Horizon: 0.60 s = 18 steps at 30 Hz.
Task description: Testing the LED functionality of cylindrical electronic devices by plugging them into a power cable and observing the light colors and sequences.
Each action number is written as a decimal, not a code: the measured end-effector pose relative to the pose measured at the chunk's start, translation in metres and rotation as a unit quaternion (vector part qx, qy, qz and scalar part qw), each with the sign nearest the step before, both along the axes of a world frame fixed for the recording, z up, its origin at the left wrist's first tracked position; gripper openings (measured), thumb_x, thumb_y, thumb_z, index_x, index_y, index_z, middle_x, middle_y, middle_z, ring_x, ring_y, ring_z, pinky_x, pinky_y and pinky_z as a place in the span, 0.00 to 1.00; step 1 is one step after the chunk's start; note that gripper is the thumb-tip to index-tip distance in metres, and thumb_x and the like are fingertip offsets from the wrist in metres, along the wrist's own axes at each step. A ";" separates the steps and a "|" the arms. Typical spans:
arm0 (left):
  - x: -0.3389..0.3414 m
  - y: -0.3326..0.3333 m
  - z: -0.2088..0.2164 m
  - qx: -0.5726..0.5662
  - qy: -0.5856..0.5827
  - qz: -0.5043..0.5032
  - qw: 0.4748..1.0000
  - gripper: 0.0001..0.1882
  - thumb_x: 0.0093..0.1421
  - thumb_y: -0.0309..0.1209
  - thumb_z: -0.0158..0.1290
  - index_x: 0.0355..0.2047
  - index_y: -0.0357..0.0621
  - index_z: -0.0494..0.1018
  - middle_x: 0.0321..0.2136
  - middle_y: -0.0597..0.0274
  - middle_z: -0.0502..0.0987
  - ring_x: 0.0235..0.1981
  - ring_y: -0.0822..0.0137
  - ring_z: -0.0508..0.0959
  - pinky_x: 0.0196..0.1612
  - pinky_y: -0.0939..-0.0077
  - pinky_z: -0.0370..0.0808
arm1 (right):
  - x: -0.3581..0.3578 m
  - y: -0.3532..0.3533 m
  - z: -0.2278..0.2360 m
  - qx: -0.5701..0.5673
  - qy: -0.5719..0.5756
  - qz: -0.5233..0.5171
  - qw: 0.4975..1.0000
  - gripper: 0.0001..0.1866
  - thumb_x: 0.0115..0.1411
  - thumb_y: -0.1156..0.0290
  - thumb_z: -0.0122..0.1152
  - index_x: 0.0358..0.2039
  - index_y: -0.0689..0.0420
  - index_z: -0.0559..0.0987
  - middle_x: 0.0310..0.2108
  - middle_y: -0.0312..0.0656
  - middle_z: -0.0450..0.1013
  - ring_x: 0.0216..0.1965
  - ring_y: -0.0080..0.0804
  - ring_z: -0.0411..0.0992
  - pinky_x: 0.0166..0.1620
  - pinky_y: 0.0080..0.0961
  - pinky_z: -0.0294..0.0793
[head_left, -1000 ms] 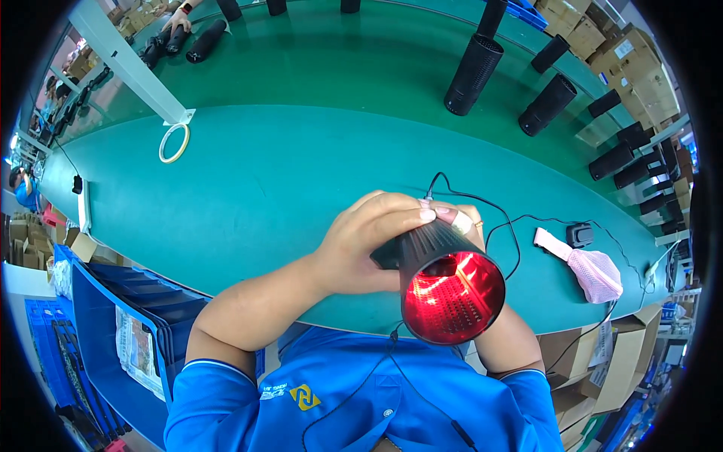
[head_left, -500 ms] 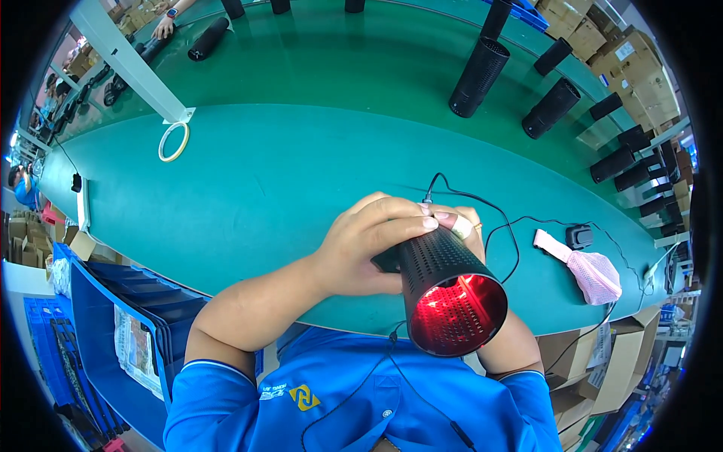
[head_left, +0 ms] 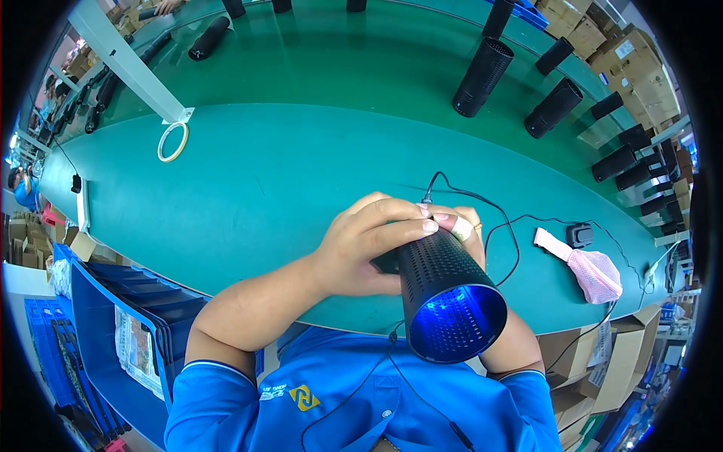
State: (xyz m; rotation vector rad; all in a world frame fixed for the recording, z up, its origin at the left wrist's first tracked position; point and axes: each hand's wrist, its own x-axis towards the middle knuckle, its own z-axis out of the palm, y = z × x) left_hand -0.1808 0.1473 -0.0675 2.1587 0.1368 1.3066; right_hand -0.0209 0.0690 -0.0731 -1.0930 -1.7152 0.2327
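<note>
Between my two hands is a black perforated cylinder point(head_left: 437, 264), tilted so that its round end faces me, with blue light glowing inside. My left hand point(head_left: 373, 241) is closed round the far end from the left side, its fingers over the top. From the far right side my right hand point(head_left: 461, 221) grips the same end; a ring and a pale finger wrap show, while the palm is hidden behind the cylinder. A black cable point(head_left: 482, 197) plugs in at the held end and curves away to the right.
On the green bench point(head_left: 248, 181) lie a tape ring point(head_left: 173, 142), a pink mesh pouch point(head_left: 593, 276) and a black power adapter point(head_left: 579, 235). Several black cylinders point(head_left: 482, 77) stand along the far belt. Blue crates point(head_left: 113, 354) sit at lower left, cardboard boxes point(head_left: 602, 369) at lower right.
The light inside the held cylinder has gone from red to blue. Its round end has tipped slightly. Standing cylinders on the belt have shifted slightly right; a co-worker's hand at far left has moved up.
</note>
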 end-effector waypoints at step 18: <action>-0.003 0.004 -0.003 0.011 -0.014 -0.004 1.000 0.34 0.35 0.31 0.67 0.47 0.49 0.72 0.42 0.60 0.74 0.36 0.61 0.75 0.39 0.71 0.72 | 0.004 0.008 -0.002 0.044 -0.036 0.021 0.998 0.36 0.40 0.75 0.70 0.51 0.55 0.66 0.49 0.46 0.71 0.42 0.38 0.71 0.49 0.34 0.66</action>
